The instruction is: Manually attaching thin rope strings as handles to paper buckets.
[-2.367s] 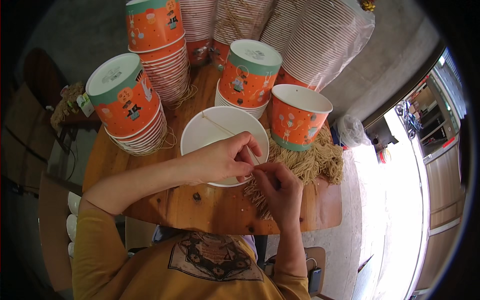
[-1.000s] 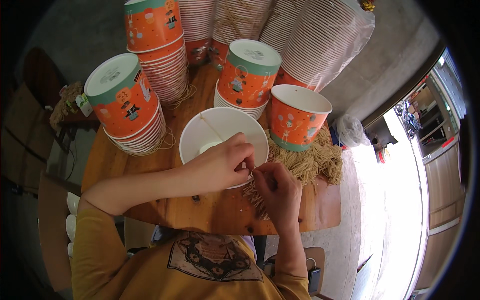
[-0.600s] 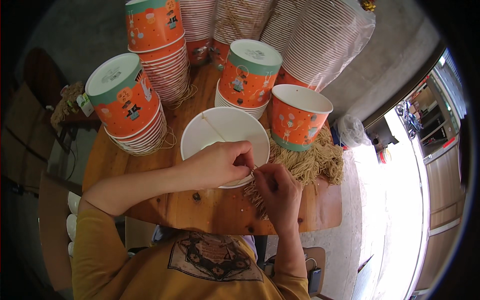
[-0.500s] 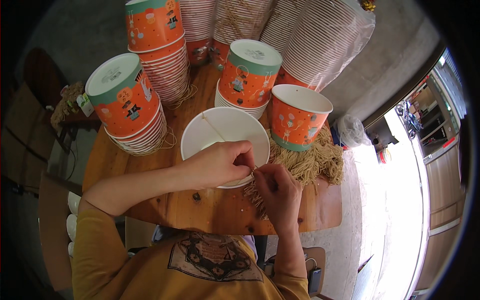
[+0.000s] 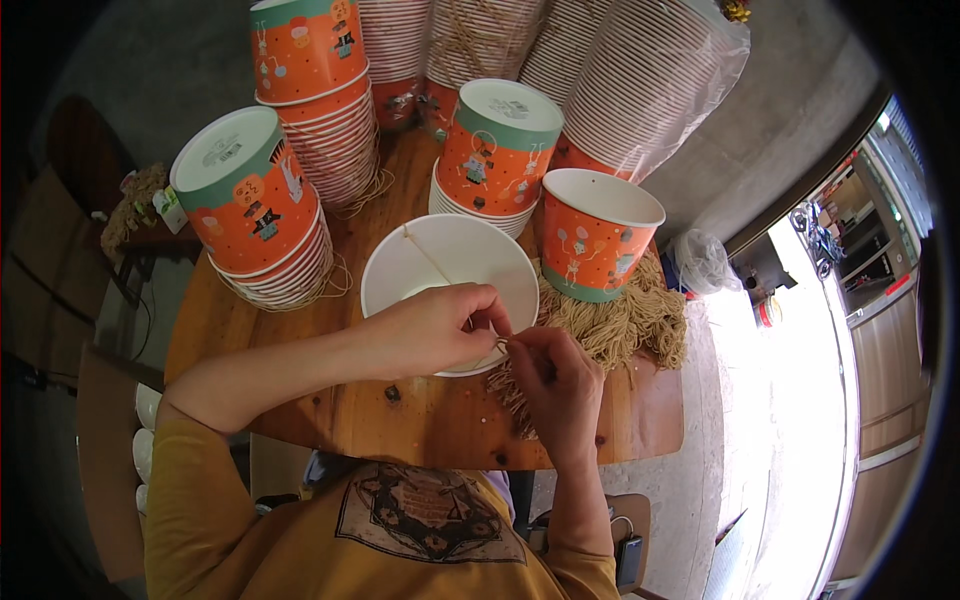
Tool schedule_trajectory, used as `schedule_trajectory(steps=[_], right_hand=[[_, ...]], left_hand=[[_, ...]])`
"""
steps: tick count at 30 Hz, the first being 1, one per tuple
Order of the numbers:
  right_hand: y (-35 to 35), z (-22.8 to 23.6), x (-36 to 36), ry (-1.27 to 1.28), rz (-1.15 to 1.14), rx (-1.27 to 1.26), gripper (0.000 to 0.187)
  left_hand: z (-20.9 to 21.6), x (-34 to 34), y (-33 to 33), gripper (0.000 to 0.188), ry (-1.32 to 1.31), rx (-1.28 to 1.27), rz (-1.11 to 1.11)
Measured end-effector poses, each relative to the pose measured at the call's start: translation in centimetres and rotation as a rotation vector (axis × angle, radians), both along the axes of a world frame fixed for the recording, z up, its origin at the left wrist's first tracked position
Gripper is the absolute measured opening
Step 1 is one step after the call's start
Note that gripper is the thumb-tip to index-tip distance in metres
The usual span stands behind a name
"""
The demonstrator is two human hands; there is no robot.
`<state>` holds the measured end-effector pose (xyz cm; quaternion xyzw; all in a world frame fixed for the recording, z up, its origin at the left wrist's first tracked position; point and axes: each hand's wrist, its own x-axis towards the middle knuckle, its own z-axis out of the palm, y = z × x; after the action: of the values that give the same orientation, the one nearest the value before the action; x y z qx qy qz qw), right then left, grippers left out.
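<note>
A paper bucket (image 5: 490, 262) stands mouth up before me, its white inside showing. A thin tan string (image 5: 428, 256) runs from a hole near its far rim down across the inside. Over the near right rim, my left hand (image 5: 440, 325) pinches the string between thumb and forefinger. My right hand (image 5: 558, 378) meets it fingertip to fingertip, closed on the string too. A small loop of it shows between the fingers. The bucket's near rim is partly hidden behind my hands. Beside my right hand lies a thick bundle of tan strings (image 5: 625, 325).
Another upright orange bucket (image 5: 597, 235) rests on the bundle. Upside-down bucket stacks stand at left (image 5: 245, 200) and behind (image 5: 500, 150), some strung. Plastic-wrapped stacks (image 5: 650, 80) line the back of the wooden table (image 5: 350, 420). A clear plastic bag (image 5: 703, 262) sits beyond its right side.
My fingertips have shifted slightly, and a small loop of string now shows between them. The buckets and the bundle have stayed put.
</note>
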<state>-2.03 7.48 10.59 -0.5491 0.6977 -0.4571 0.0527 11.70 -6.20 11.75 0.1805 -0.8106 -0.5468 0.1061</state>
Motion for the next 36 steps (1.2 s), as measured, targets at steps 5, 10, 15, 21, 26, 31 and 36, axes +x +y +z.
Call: schedule_trajectory(steps=[5, 10, 15, 21, 26, 31, 36], right_hand=[[0.0, 0.1, 0.1, 0.010, -0.001, -0.009, 0.011], [-0.1, 0.3, 0.0, 0.023, 0.014, -0.003, 0.010], [0.1, 0.6, -0.1, 0.045, 0.028, 0.016, 0.010], [0.1, 1.0, -0.2, 0.055, 0.051, 0.043, 0.010], [0.2, 1.4, -0.3, 0.047, 0.084, 0.075, 0.011], [0.3, 1.4, -0.3, 0.046, 0.080, 0.088, 0.011], [0.4, 1.4, -0.3, 0.052, 0.083, 0.078, 0.011]], left_hand=[[0.3, -0.1, 0.4, 0.020, -0.064, 0.076, 0.018], [0.5, -0.3, 0.5, 0.018, -0.060, 0.131, 0.033], [0.7, -0.4, 0.3, 0.016, -0.051, 0.129, 0.033], [1.2, -0.5, 0.0, 0.017, -0.103, 0.344, 0.006], [0.9, -0.6, 0.1, 0.017, -0.080, 0.308, 0.003], [0.5, -0.9, 0.2, 0.017, -0.034, 0.230, 0.016], [0.4, -0.9, 0.7, 0.016, 0.028, 0.123, 0.048]])
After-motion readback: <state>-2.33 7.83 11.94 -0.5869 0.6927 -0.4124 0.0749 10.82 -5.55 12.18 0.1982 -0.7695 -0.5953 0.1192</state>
